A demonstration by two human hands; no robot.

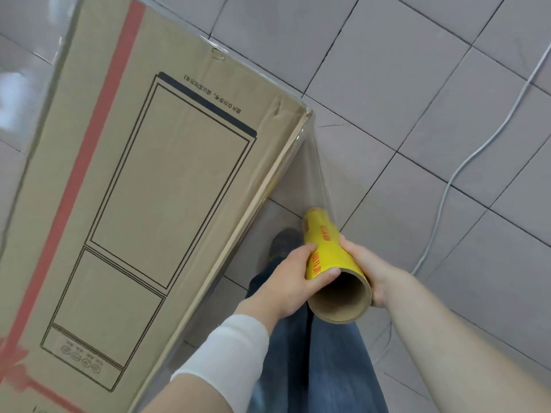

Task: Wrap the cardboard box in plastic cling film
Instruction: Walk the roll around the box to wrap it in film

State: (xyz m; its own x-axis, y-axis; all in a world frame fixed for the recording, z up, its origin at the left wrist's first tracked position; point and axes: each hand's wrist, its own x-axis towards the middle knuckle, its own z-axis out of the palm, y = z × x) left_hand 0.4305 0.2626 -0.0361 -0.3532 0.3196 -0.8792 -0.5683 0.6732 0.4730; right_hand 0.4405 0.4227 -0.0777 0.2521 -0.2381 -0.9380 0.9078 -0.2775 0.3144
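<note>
two hands clamped on one roll. far left of the left hand (286, 278): tall cardboard box (134, 189), flat brown corrugated face, printed black outline panels, red tape stripe (89, 162) running its length, glossy clear film already over the face and corners. just left of that hand: box's long edge, close beside the knuckles. left hand itself curled round the roll of cling film (329, 257), thumb across the open end's rim, white band (226, 353) on the forearm. roll: yellow wrapper with red print, thick brown cardboard core, hollow round mouth toward the camera. beyond the fingertips: clear sheet (310, 174) stretched taut from roll up to the box's far corner, faintly wrinkled. below the hands: blue jeans (322, 368), dark shoe (284, 242) partly hidden behind film. right hand (366, 266) cupped under the roll's other side, fingers mostly hidden. right of it: grey square floor tiles (447, 84), dark grout, white cable (465, 162) curving across, well apart.
</note>
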